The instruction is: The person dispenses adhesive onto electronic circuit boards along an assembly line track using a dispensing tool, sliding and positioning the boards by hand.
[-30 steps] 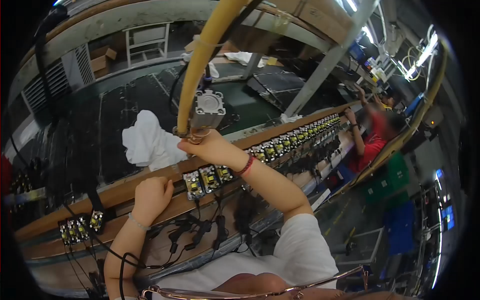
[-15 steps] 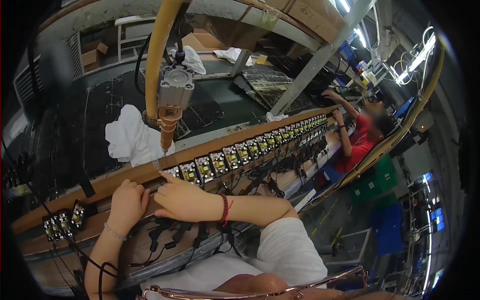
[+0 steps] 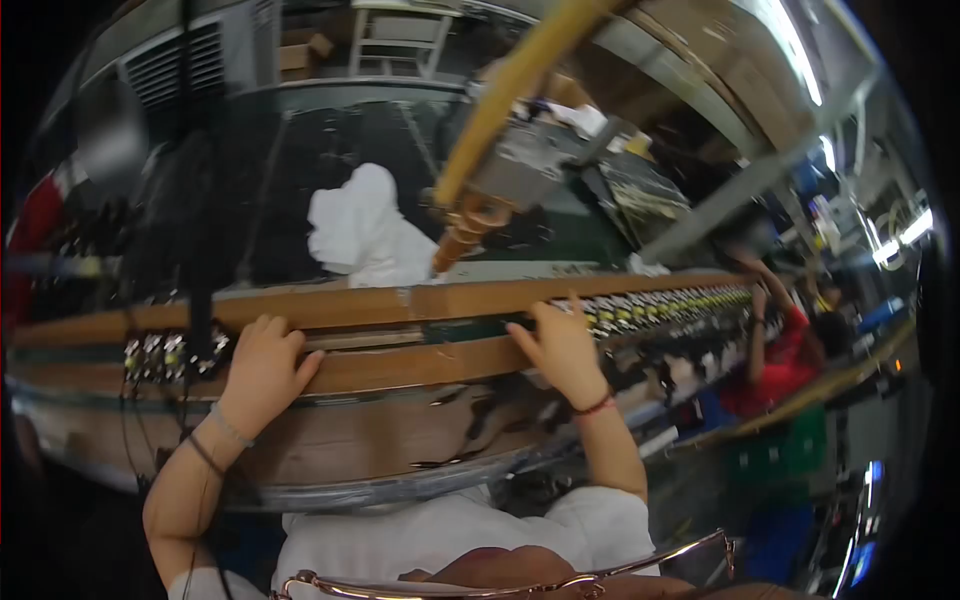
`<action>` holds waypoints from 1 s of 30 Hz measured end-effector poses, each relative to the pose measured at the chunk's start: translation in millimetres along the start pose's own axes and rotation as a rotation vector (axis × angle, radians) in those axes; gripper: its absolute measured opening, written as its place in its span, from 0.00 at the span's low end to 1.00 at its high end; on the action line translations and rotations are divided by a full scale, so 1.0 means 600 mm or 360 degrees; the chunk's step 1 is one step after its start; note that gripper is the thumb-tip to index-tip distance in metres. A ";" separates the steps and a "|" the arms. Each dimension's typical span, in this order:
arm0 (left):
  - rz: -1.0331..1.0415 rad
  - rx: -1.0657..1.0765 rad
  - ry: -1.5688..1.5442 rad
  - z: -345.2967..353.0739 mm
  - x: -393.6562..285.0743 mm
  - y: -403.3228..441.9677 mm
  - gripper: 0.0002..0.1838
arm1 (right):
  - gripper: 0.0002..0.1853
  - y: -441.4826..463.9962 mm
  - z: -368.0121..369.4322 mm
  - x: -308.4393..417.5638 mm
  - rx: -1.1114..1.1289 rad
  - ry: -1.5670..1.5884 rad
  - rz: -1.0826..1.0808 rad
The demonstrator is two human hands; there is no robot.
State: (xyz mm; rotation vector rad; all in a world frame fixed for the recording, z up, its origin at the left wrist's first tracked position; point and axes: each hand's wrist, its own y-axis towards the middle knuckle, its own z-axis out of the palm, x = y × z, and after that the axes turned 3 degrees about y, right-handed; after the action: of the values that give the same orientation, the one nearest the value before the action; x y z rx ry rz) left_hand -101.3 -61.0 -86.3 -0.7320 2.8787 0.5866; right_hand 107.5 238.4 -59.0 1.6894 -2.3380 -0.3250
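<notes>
Over straight, flat-faced brown rails, left hand and right hand spread, released.

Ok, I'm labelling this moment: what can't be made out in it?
In the head view:
Under the left hand: hidden by the hand itself.
Whether the right hand touches the circuit boards: blurred.
Markings on those circuit boards: too small, blurred.
Rest of the left sleeve: cut off by bottom edge.

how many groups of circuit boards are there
2: a short group just left of the left hand, and a long row stretching from the right hand toward the person in red. The hands may hide some boards.
</notes>
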 end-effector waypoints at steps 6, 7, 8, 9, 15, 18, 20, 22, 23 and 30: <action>-0.0069 -0.0128 -0.0001 -0.049 0.076 -0.072 0.12 | 0.12 -0.008 0.026 -0.034 -0.0028 0.0297 0.0289; -0.0110 -0.0181 -0.0088 -0.064 0.094 -0.081 0.12 | 0.14 -0.005 0.008 -0.007 0.0100 0.0127 0.0414; -0.0110 -0.0238 -0.0190 -0.080 0.116 -0.095 0.12 | 0.17 -0.002 0.005 0.010 0.0204 -0.0010 0.0536; -0.0230 -0.0358 -0.0161 -0.093 0.139 -0.112 0.12 | 0.19 0.001 0.000 0.026 0.0301 -0.0175 0.0688; -0.1186 -0.0562 0.0477 -0.099 0.243 -0.194 0.26 | 0.20 0.046 -0.018 0.047 0.0287 -0.0210 0.0459; -0.1235 -0.0538 0.0260 -0.059 0.216 -0.188 0.31 | 0.28 0.088 0.004 0.085 0.0029 0.0943 0.0032; -0.1115 -0.0482 0.0341 -0.054 0.166 -0.168 0.31 | 0.34 0.128 0.035 0.122 -0.0019 0.1863 -0.0129; -0.0931 -0.0401 0.0328 -0.049 0.128 -0.151 0.33 | 0.27 0.160 0.072 0.154 -0.0189 0.1947 -0.0116; -0.0894 -0.0383 0.0250 -0.054 0.101 -0.139 0.33 | 0.22 0.176 0.089 0.163 -0.0290 0.2084 0.0021; -0.0456 -0.0037 0.0046 -0.024 -0.005 -0.091 0.35 | 0.09 0.262 0.149 0.197 -0.0912 0.2255 -0.0076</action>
State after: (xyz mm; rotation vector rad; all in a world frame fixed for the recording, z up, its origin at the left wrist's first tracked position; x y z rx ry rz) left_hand -72.9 -109.3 -91.2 -1.1389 2.7224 0.5749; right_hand -98.3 177.8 -86.6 1.0387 -1.0053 0.1757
